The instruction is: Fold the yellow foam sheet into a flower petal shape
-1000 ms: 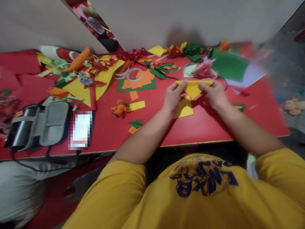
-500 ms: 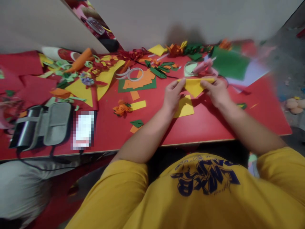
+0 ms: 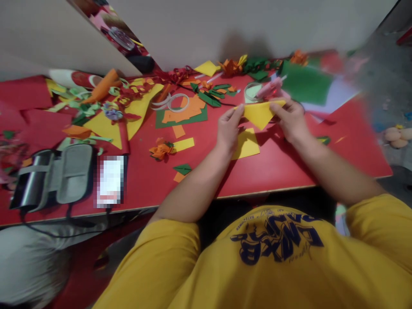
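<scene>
A yellow paper triangle (image 3: pixel 260 115), its long edge uppermost and its tip pointing toward me, is stretched between my hands above the table. My left hand (image 3: pixel 229 128) pinches its left corner between thumb and fingers. The right corner is gripped the same way by my right hand (image 3: pixel 291 120). Beneath the triangle, a flat yellow paper sheet (image 3: pixel 247 145) lies on the red table, partly behind my left hand. Just beyond my hands rests a pink glue gun (image 3: pixel 269 89) beside a roll of tape (image 3: pixel 252 92).
Green sheets (image 3: pixel 305 83) lie at back right. Left of my arm are an orange paper flower (image 3: pixel 161 149), a yellow strip (image 3: pixel 184 144) and a tape ring (image 3: pixel 179 103). Farther left sit a phone (image 3: pixel 110 180) and an open grey case (image 3: pixel 74 174). A wall (image 3: pixel 257 25) stands behind.
The view has shifted slightly. Both hands still hold the yellow triangle by its corners, and its top edge now slants a little more, higher on the right.
</scene>
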The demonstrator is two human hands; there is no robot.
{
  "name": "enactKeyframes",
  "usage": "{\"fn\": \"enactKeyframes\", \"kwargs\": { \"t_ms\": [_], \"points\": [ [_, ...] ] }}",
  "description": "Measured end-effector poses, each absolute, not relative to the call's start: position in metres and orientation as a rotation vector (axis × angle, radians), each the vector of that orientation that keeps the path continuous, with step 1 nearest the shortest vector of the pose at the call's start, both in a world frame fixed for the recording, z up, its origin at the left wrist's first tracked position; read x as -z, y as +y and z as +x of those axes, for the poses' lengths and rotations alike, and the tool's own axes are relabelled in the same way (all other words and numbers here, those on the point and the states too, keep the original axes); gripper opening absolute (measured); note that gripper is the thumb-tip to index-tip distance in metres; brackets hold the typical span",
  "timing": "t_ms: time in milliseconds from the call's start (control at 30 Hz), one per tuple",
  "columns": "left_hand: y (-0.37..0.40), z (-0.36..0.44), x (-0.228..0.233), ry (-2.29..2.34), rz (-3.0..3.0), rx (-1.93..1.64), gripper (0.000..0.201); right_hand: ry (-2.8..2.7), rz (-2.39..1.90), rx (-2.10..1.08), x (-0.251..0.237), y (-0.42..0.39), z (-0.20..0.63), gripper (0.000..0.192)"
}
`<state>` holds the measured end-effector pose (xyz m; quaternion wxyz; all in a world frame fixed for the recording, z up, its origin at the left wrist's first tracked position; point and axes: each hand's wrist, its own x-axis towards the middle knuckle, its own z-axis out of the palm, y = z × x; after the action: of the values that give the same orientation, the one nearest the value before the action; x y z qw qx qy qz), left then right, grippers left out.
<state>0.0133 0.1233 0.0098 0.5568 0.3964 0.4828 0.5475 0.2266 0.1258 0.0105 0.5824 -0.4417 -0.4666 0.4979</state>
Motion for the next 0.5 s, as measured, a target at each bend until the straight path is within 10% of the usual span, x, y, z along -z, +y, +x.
{"fn": "enactKeyframes", "kwargs": {
  "t_ms": [500],
  "points": [
    [0.122,0.017,-0.006,1.032,0.844,-1.284,0.052,-1.172,-1.011,-1.206,-0.016,0.118,0.223,0.081]
  ]
}}
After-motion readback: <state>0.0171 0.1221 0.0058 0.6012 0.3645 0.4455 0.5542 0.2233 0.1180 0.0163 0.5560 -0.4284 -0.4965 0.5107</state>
